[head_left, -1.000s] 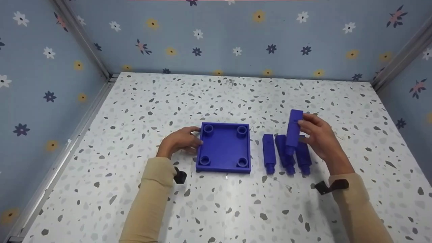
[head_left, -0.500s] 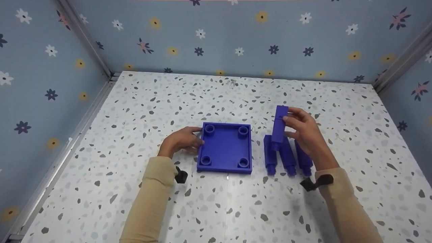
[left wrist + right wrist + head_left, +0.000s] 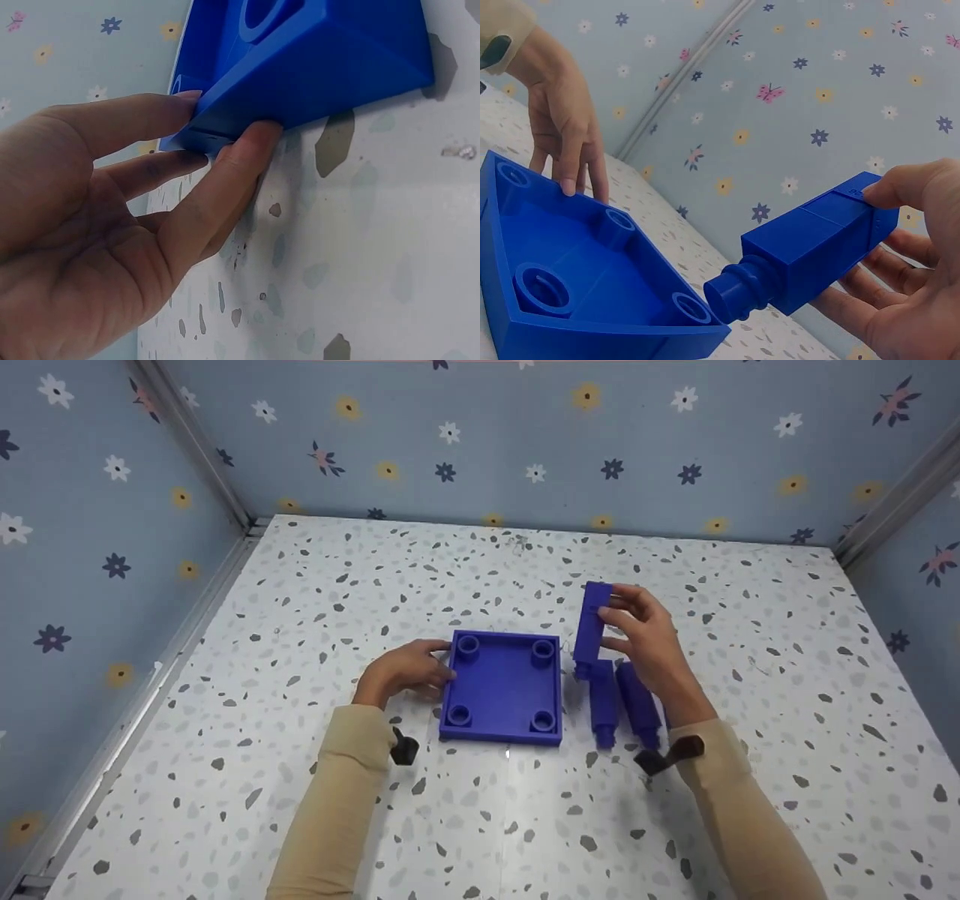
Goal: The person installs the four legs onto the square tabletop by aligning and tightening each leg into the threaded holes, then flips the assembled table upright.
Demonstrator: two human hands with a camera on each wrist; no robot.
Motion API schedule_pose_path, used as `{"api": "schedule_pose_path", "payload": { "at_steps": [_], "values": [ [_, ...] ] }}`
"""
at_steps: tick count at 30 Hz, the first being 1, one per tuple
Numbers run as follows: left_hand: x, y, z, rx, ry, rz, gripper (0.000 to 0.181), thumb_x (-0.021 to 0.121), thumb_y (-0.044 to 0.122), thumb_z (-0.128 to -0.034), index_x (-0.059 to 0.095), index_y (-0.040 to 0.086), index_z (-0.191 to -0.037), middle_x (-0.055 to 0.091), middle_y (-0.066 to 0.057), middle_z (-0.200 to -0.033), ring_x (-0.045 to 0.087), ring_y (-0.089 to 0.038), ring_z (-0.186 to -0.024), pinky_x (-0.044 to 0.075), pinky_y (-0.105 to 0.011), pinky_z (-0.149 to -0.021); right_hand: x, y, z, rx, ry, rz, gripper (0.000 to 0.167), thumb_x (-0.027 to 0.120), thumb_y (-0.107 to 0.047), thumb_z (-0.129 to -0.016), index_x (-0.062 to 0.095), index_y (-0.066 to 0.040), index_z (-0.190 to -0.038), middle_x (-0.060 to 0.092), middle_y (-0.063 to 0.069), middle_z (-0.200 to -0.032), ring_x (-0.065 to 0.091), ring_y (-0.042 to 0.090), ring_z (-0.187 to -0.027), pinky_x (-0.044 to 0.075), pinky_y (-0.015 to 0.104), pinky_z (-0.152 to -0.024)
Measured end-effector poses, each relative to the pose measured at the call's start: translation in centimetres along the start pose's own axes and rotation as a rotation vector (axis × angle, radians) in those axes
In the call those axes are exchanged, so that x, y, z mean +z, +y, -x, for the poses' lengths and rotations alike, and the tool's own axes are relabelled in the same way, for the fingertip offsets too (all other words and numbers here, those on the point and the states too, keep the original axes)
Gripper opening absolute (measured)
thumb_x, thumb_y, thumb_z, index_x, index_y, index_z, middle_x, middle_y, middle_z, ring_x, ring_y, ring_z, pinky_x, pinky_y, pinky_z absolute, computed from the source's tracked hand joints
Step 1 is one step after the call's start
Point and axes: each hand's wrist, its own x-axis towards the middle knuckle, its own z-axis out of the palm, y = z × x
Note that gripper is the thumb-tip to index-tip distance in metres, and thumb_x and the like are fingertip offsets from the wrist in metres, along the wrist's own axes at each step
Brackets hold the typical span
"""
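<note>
A square blue tray-like piece (image 3: 504, 690) with a round socket in each corner lies on the table. My left hand (image 3: 405, 669) grips its left edge, the thumb at the rim and the other fingers against the side wall in the left wrist view. Above the table, right of the tray's far corner, my right hand (image 3: 646, 634) pinches a blue square leg (image 3: 591, 622) near its plain end. The leg's threaded tip (image 3: 739, 291) points toward the tray in the right wrist view, apart from the sockets. Two more blue legs (image 3: 603, 701) (image 3: 639, 705) show below the right hand.
The speckled white table (image 3: 465, 810) is bordered by flowered wall panels (image 3: 510, 450) at the back and both sides. The right forearm (image 3: 739, 802) hangs over the table and hides the place just right of the lying legs.
The right hand has moved left toward the tray and slightly away from the body with the leg in its fingers. The left hand holds the tray as before; the rightmost lying leg is now hidden.
</note>
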Motion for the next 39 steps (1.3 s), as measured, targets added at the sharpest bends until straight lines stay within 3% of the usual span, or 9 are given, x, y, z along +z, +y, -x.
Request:
{"api": "schedule_pose_path", "payload": {
  "at_steps": [5, 10, 28, 35, 39],
  "values": [
    [-0.1, 0.1, 0.0, -0.004, 0.012, -0.038, 0.071, 0.061, 0.006, -0.0874, 0.029, 0.011, -0.151, 0.050, -0.016, -0.134, 0.061, -0.013, -0.088, 0.053, -0.028, -0.082, 1.3, 0.4, -0.6, -0.040, 0.007, 0.005, 0.049, 0.065, -0.015, -0.090, 0.044, -0.006, -0.134, 0.049, 0.007, -0.122, 0.055, 0.020, -0.107, 0.057, 0.032, -0.079],
    [-0.1, 0.2, 0.0, -0.031, 0.009, 0.003, 0.071, 0.061, 0.006, -0.0878, 0.029, 0.013, -0.151, 0.044, -0.016, -0.137, 0.062, -0.015, -0.091, 0.053, -0.031, -0.085, 2.4, 0.6, -0.8, -0.096, 0.000, -0.009, 0.045, 0.066, -0.012, -0.089, 0.046, -0.007, -0.129, 0.051, 0.007, -0.119, 0.057, 0.019, -0.106, 0.056, 0.032, -0.080],
    [-0.1, 0.1, -0.1, -0.037, -0.008, 0.050, 0.072, 0.060, 0.003, -0.0885, 0.026, 0.013, -0.152, 0.049, -0.016, -0.129, 0.063, -0.013, -0.085, 0.055, -0.032, -0.085, 6.2, 1.6, -1.0, -0.249, -0.058, 0.057, 0.039, 0.067, -0.008, -0.088, 0.048, -0.007, -0.122, 0.054, 0.008, -0.117, 0.057, 0.025, -0.107, 0.054, 0.029, -0.078],
    [-0.1, 0.1, -0.1, -0.036, -0.020, 0.089, 0.071, 0.059, 0.002, -0.0896, 0.026, 0.013, -0.152, 0.056, -0.015, -0.118, 0.064, -0.013, -0.083, 0.056, -0.032, -0.084, 7.4, 1.8, -1.4, -0.280, -0.067, 0.096, 0.040, 0.068, -0.008, -0.086, 0.048, -0.005, -0.121, 0.055, 0.009, -0.116, 0.057, 0.024, -0.108, 0.052, 0.032, -0.088],
    [-0.1, 0.0, -0.2, -0.043, -0.015, 0.073, 0.072, 0.059, 0.004, -0.0902, 0.024, 0.013, -0.152, 0.055, -0.016, -0.122, 0.064, -0.015, -0.088, 0.055, -0.034, -0.087, 8.0, 1.9, -1.5, -0.286, -0.069, 0.111, 0.041, 0.069, -0.010, -0.086, 0.049, -0.006, -0.122, 0.056, 0.009, -0.118, 0.057, 0.024, -0.110, 0.052, 0.034, -0.090]
  ]
}}
